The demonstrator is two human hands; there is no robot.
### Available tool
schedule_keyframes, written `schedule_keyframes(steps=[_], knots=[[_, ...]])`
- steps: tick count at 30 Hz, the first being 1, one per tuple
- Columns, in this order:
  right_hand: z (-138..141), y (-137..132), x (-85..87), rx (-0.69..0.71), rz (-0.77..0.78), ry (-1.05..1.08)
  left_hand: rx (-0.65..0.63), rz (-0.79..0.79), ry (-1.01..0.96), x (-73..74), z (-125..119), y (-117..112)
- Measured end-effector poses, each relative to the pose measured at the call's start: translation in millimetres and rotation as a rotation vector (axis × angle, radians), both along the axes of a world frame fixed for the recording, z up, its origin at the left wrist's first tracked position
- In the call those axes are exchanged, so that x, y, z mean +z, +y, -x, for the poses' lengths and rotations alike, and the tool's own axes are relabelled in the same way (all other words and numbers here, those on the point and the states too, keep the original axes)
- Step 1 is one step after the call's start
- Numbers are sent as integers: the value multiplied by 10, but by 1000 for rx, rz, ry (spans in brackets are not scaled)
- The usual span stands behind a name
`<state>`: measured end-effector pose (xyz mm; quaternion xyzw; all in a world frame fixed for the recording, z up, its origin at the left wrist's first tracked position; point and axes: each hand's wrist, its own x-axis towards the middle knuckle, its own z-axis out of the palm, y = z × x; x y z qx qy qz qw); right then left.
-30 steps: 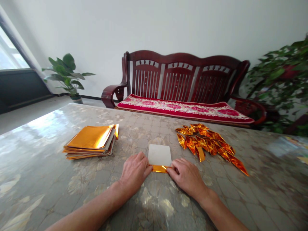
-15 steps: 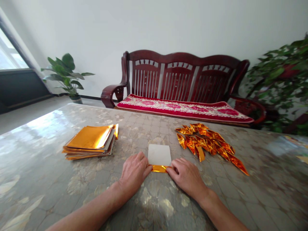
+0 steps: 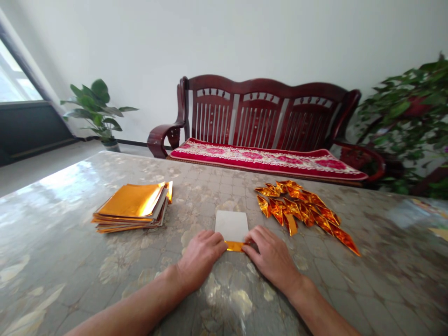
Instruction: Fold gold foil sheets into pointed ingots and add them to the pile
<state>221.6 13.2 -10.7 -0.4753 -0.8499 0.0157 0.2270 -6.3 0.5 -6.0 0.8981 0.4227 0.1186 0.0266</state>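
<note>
Home living room, by the look: carved dark-wood bench (image 3: 259, 112), red floral seat cushion (image 3: 262, 158), potted plants (image 3: 93, 107), window (image 3: 14, 74), patterned table (image 3: 70, 224).

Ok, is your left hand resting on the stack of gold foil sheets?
No, the left hand touches the folded gold edge of the white-backed sheet, apart from the stack.

The room is bright, lit by daylight from the window (image 3: 14, 74) at far left, its panes blown out to white. A broad patch of glare spreads across the left of the glossy marbled table top (image 3: 63, 261). The narrow gold foil strip (image 3: 234, 246) and the stack of gold foil sheets (image 3: 131, 200) flash hot highlights. Shadows beside the left hand (image 3: 201, 259) and right hand (image 3: 271, 259) stay soft and faint. Detail is fairly sharp but slightly soft overall, and wide-angle distortion visibly bends the table's far edge toward the frame's sides.
</note>
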Motion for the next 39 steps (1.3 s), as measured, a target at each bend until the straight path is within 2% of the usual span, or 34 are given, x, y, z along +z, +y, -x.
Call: schedule_keyframes(steps=[5,9,16,26,33,39], knots=[[15,-31,5,290,-68,-118,-8,-60,117,46,-42,-110],[24,-32,14,335,-59,-121,-11,-75,145,74,-70,-190],[3,-61,44,317,-69,-136,18,-56,202,61,-84,-278],[-238,-108,52,237,-89,-52,126,-39,236,106,21,-285],[-135,-64,86,94,-74,-151,129,-84,165,84,11,-128],[-61,2,40,72,-155,-278,68,-67,166,68,-61,32]])
